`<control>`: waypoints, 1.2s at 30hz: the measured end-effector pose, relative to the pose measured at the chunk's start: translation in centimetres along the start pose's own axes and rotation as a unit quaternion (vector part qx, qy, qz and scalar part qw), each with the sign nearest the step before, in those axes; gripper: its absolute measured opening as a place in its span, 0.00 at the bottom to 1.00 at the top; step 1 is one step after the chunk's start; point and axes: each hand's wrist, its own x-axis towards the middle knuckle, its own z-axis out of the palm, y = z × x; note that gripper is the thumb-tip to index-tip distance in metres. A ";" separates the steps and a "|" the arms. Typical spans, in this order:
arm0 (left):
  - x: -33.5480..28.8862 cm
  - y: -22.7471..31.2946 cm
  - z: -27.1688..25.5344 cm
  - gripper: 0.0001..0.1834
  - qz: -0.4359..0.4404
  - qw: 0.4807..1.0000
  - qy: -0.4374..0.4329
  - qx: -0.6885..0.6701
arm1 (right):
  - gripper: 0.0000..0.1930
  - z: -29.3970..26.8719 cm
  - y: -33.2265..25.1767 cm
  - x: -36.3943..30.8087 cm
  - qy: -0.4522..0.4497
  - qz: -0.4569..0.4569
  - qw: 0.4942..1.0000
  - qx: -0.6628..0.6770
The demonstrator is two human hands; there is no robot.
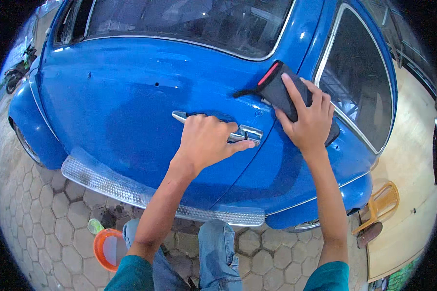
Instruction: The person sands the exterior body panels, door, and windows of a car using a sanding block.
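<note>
- Left hand (pixel 204 138): fingers curl over the long chrome-plated metal door handle (pixel 251 132) and are clamped on it; the thumb lies along its rear end, near the latch. This grip probably steadies the arm or gives purchase for pulling.
- Right hand (pixel 308 121): clamped on the dark grey, block-shaped case (pixel 276 93), thumb along one side, fingers spread over the top and far side. The wide spread likely keeps the bulky case from slipping against the curved body.
- Case position: above and to the right of the handle, at the rear door seam, below the side glass. A bright red strip (pixel 269 73) marks its upper end; a short black strap (pixel 245 92) projects toward the door. Whether its underside touches the paint cannot be determined.
- Glossy blue metal car door (pixel 131 116): appears closed; it carries the handle.
- Chrome-framed rear side window (pixel 357 72): just beyond the right hand.
- Silver, textured running board (pixel 111 178): along the sill below the door.
- Round orange plastic bucket (pixel 98 248): on the grey hexagonal paving (pixel 65 218), beside the person's left leg, presumably for easy reach.
- Yellow-orange plastic chair (pixel 384 201): at right, past the rear fender, well apart from both hands.
</note>
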 end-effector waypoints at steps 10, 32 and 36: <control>-0.1 0.2 0.4 0.29 0.005 1.000 0.011 -0.020 | 0.35 -1.2 -1.1 -2.5 -0.010 0.065 0.998 0.011; 0.1 0.5 -0.3 0.29 -0.043 0.999 -0.028 0.017 | 0.35 0.8 -0.5 1.6 0.067 0.078 0.994 -0.045; 0.3 0.8 -0.2 0.29 -0.042 0.998 -0.028 0.037 | 0.34 1.2 0.2 1.6 0.087 0.089 0.992 -0.003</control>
